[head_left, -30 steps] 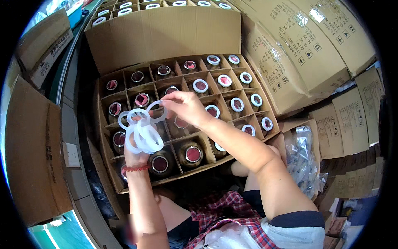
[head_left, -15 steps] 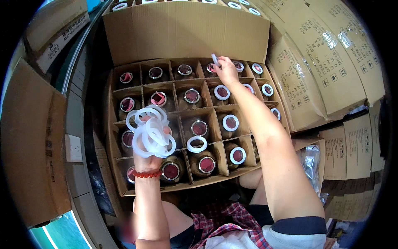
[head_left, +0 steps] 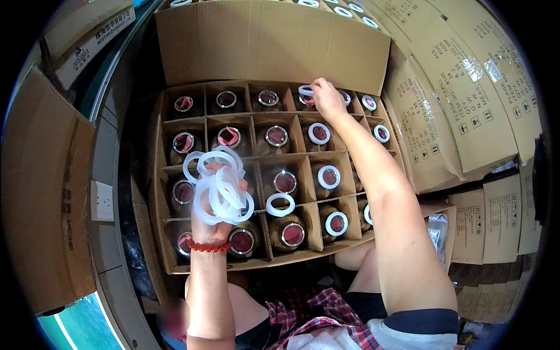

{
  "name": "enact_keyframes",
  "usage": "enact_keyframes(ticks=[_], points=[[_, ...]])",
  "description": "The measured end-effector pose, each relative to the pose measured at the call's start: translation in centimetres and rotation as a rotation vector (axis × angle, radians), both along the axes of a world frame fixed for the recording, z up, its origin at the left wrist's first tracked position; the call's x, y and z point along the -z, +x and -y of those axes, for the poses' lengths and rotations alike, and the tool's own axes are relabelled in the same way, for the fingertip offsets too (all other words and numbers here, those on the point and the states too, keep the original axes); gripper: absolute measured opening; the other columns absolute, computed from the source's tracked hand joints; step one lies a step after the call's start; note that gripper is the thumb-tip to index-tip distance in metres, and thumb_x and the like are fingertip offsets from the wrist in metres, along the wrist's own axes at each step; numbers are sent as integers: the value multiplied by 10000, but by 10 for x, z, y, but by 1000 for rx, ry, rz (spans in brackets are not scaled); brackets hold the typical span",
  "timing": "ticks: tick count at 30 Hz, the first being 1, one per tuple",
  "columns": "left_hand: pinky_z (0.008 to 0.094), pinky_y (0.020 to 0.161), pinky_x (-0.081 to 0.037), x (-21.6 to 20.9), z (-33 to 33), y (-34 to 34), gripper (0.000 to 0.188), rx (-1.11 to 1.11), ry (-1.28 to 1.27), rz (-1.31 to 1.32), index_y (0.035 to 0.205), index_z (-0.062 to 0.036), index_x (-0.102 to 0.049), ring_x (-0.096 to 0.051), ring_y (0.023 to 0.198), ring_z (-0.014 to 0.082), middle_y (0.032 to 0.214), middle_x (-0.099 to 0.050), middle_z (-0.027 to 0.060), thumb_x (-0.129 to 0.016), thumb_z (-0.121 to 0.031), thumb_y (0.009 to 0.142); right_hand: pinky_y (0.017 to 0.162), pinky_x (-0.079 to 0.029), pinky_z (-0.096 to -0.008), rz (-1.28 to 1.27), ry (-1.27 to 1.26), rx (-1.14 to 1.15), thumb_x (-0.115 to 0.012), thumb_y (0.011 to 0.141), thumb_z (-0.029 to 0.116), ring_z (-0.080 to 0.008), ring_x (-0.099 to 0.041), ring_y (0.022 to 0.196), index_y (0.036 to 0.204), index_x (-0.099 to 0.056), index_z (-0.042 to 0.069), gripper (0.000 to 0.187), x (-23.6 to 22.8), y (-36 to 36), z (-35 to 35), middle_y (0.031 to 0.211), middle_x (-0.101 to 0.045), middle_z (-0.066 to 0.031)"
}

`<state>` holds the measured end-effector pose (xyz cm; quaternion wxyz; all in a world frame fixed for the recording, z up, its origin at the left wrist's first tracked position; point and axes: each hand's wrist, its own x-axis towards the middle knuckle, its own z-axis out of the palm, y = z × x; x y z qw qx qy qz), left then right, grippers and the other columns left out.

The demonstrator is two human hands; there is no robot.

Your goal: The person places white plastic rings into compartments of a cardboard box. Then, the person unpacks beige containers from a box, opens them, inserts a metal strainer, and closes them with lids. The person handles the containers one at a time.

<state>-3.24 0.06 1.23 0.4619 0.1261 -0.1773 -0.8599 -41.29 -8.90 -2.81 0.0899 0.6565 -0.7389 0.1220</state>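
Note:
A divided cardboard carton [head_left: 324, 252] holds rows of glass bottles or flasks with round silvery mouths, reddish inside. My left hand [head_left: 211, 232], with a red bead bracelet at the wrist, holds a bunch of translucent white rings [head_left: 217, 198] above the carton's left part. At the back row, my right hand [head_left: 331, 102] pinches one white ring [head_left: 301, 89] over the mouth of a bottle [head_left: 305, 101]. It looks slightly tilted; whether it is seated cannot be seen. Bottles further right wear white rings, such as the ringed bottle [head_left: 329, 177]. Left-hand bottles show bare rims.
One loose ring [head_left: 280, 214] lies across a divider near the front middle. The carton's raised back flap [head_left: 274, 44] stands behind, with more ringed bottles beyond. Stacked cartons [head_left: 466, 87] line the right side; another cardboard box [head_left: 49, 192] stands at left.
My right hand has shifted slightly, and its ring has gone from nearly upright to lying flatter over the bottle mouth. My left hand still holds the bunch of rings.

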Motion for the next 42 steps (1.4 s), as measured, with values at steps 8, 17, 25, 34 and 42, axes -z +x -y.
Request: enact_keyframes(ticks=[8, 17, 25, 34, 42], points=[[297, 669, -545, -1, 0, -2, 361, 12, -5, 0, 1103, -91, -563, -651, 855, 251, 1005, -602, 101, -732, -164, 793, 901, -473, -431, -351, 364, -35, -545, 790, 39, -270, -533, 1148, 1126, -642, 94, 354, -14, 3, -9, 1256, -558, -97], [278, 634, -543, -6, 2, -2, 298, 16, -22, 44, 1042, -102, -554, -660, 818, 221, 986, -604, 91, -720, -158, 801, 869, -456, -415, -485, 284, 6, -537, 851, 144, -262, -525, 1128, 997, -701, 112, 223, -11, 10, -7, 1199, -568, -74], [292, 646, -539, -3, 2, -3, 369, 48, 11, 19, 1066, -125, -599, -642, 845, 278, 1038, -568, 71, -776, -148, 742, 894, -465, -410, -279, 176, 68, -541, 827, 68, -291, -533, 1092, 1028, -666, 92, 238, -4, 4, 1, 1135, -572, -99], [268, 600, -526, -7, 3, -5, 228, -5, 2, 48, 1046, -111, -555, -645, 798, 216, 958, -606, 79, -668, -168, 857, 923, -477, -403, -324, 391, -67, -546, 784, 19, -293, -558, 1123, 1199, -612, 138, 436, -21, -3, -3, 1233, -590, -73], [327, 734, -538, 0, 11, 13, 423, -44, -31, 8, 1155, -78, -549, -652, 893, 241, 1034, -610, 99, -727, -189, 787, 747, -517, -382, 361, 106, -716, -647, 830, 165, -292, -623, 848, 939, -636, 46, 162, -71, 118, -90, 901, -623, -110]])
